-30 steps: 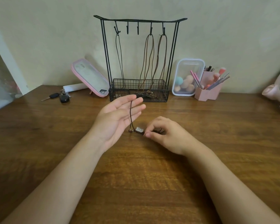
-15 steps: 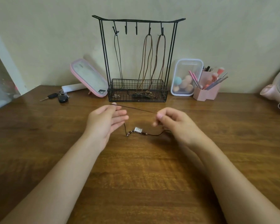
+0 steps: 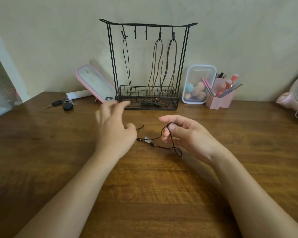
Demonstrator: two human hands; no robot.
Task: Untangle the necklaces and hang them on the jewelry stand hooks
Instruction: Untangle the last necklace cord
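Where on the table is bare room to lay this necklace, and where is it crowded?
Bare table: between the forearms; left of the left hand, nearer than the keys; right of the right hand, nearer than the pink holder. Crowded along the wall: mirror, jewelry stand.

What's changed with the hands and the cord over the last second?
The left hand turned palm down and moved toward the jewelry stand, apparently letting the dark necklace slip off. The right hand rose off the table and now pinches a loop of it. Its pendant stays on the table; the three hung necklaces are unchanged.
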